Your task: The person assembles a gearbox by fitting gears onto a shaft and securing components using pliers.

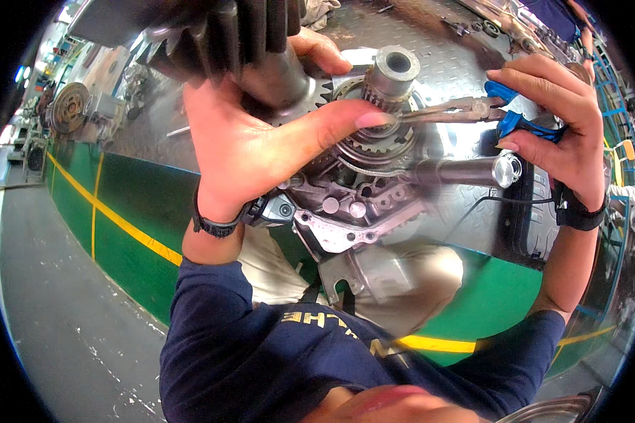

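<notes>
My right hand (568,116) grips a pair of long-nose pliers (455,111) by its blue handles, with the jaws pointing left. Their tips reach a splined steel shaft (394,70) that stands up from a geared assembly. My left hand (243,151) is spread around the assembly's left side, its thumb stretched out to the plier tips beside the shaft. Its index finger shows farther back; a large dark gear (215,42) close to the camera hides the other fingers. Around the shaft's base lie toothed rings (374,148). Whether the tips grip anything is hidden by my thumb.
A metal housing (339,229) sits at the near side of the assembly, with a smooth steel shaft (458,171) to its right. Beneath is a metal-topped bench (444,35). A round metal disc (69,108) and other parts stand far left. Another person's arm (582,17) shows far right.
</notes>
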